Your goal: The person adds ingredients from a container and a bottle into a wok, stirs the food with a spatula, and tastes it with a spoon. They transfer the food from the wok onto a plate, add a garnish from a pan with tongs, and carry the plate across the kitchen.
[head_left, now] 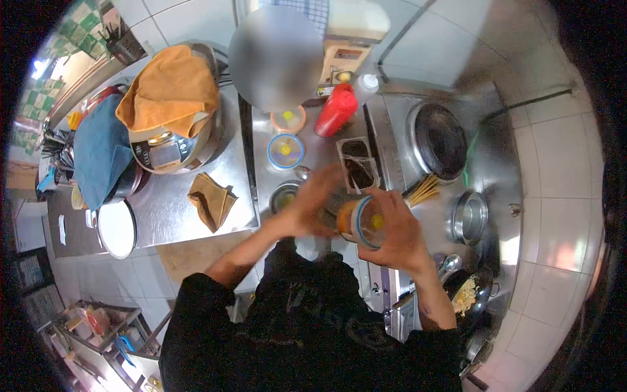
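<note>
My right hand (pixel 401 238) is wrapped round a clear round tub with a blue rim (pixel 370 223), tilted on its side. Something orange shows at the tub's left end. Just left of the tub is my left hand (pixel 310 206), smeared by motion. Whether its fingers hold anything cannot be made out. Partly behind that hand stands a small metal bowl (pixel 283 196). Beyond my hands are another blue-rimmed tub (pixel 285 151), an orange-rimmed tub (pixel 288 119) and a clear rectangular container with dark contents (pixel 359 173).
A red squeeze bottle (pixel 337 110) stands at the back. To the right are a dark round pan (pixel 441 142), wooden skewers (pixel 424 191), metal bowls (pixel 470 217) and a wok with yellowish food (pixel 467 295). On the left, an orange cloth (pixel 171 90) covers a cooker; a brown cloth (pixel 212 201) lies nearby.
</note>
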Available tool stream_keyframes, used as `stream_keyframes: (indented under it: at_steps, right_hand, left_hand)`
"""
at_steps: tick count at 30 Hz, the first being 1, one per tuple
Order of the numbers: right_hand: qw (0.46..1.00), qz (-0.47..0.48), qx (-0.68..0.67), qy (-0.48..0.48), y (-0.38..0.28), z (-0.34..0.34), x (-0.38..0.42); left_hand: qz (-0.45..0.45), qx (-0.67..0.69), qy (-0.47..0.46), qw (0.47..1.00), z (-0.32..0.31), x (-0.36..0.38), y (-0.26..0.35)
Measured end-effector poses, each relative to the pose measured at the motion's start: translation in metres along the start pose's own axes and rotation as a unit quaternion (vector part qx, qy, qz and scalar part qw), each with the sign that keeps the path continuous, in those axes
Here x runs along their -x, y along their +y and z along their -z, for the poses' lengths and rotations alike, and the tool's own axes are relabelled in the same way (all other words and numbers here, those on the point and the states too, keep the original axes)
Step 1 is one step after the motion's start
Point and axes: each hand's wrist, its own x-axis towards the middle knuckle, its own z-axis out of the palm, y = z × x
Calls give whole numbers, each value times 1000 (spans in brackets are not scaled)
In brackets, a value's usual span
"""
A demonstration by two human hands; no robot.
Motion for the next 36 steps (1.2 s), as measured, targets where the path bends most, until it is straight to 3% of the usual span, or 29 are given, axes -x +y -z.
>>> stream_keyframes:
  at_steps: [1, 3, 5, 8, 12, 13, 15, 16, 18, 24, 26, 28, 30, 34, 36]
  right_hand:
    - [1000, -24, 0, 16, 2, 6, 5]
    - [998, -54, 2, 37, 6, 10, 14]
    - [993, -80, 42, 80, 12, 7, 20]
    - [991, -120, 51, 41, 8, 6, 16]
    - [993, -100, 20, 55, 17, -3, 6]
    - [993, -102, 34, 55, 16, -3, 2]
    - [992, -106, 44, 55, 20, -5, -5]
    - [993, -78, 49, 74, 24, -9, -11]
    - [993, -50, 46, 91, 29, -14, -27]
    - [993, 4, 22, 120, 48, -57, -111]
    - [989, 6, 62, 131, 54, -79, -140]
    - [984, 5, 103, 145, 62, -96, -171]
    - [978, -38, 113, 169, 70, -109, -203]
    - [966, -34, 150, 206, 86, -130, -246]
    - [981, -71, 115, 142, 88, -133, -258]
  left_hand:
    - [-24, 14, 47, 998, 6, -9, -16]
    - [73, -42, 106, 991, 14, -47, -48]
    - [110, -108, 209, 966, 14, -97, -54]
    - [145, -176, 198, 953, 7, -146, -70]
    - [218, -136, 217, 942, -6, -171, -84]
    - [214, -138, 214, 943, -2, -172, -81]
    - [103, -122, 264, 951, 16, -170, -70]
    - [101, -125, 259, 952, 30, -172, -57]
    - [27, -75, 349, 934, 66, -174, -21]
    - [-8, -59, 343, 937, 143, -112, 78]
    - [4, -71, 341, 937, 153, -75, 83]
    - [20, -158, 311, 937, 163, -40, 105]
    - [48, -158, 319, 933, 165, -7, 116]
    - [96, -176, 317, 927, 164, 49, 121]
    - [144, -140, 312, 929, 160, 61, 128]
